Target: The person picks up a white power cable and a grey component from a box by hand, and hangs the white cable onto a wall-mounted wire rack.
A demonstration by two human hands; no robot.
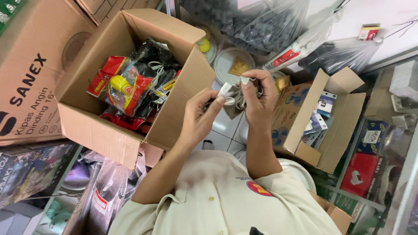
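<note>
white cable point(230, 101) with plug ends is hanging bunched between both hands, above the tiled floor. left hand point(198, 117) is pinching one white plug end; right hand point(257, 93) is gripping the other connector. coil is looking only partly sorted, loops dangling loose. open cardboard box point(174, 109) of packaged goods is sitting just beside the left hand.

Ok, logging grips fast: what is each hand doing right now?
Left hand: closed, pinching one end of a white cable.
Right hand: closed, pinching the white plug at the cable's other end.
</note>
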